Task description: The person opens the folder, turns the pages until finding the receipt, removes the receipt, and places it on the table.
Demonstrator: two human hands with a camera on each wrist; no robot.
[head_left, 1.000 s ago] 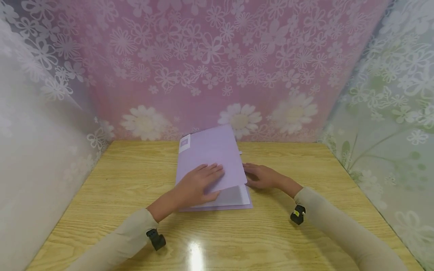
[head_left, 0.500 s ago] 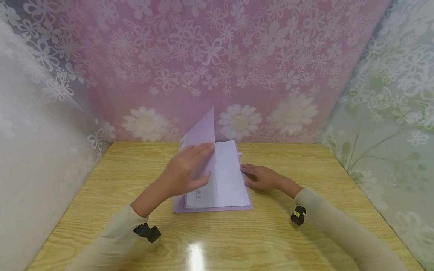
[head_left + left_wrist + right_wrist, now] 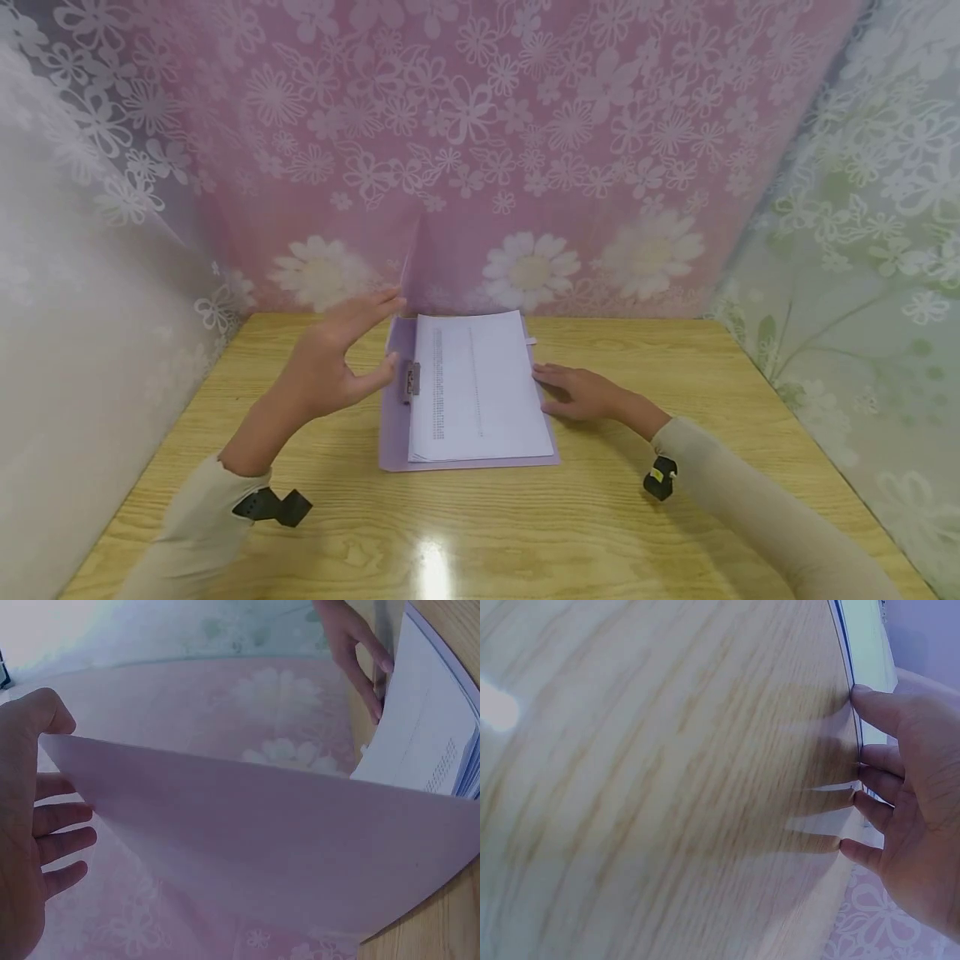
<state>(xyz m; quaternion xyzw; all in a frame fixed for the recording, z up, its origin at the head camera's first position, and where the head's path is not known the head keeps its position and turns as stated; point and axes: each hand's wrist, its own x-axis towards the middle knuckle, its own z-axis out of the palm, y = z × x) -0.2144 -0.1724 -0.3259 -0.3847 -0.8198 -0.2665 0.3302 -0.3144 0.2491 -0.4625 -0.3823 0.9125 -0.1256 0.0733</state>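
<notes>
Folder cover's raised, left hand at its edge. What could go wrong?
The cover could flop back over the papers: the left hand is at its edge with no clear grip. The folder might slide if pushed; the right hand seems only to touch its side.

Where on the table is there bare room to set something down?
Bare table shows in front of the folder between the sleeves; left of the left hand; and beyond the right hand, before the pink cloth. Crowded: the folder's right edge, touched by the right hand, and left side, by left hand and raised cover.
</notes>
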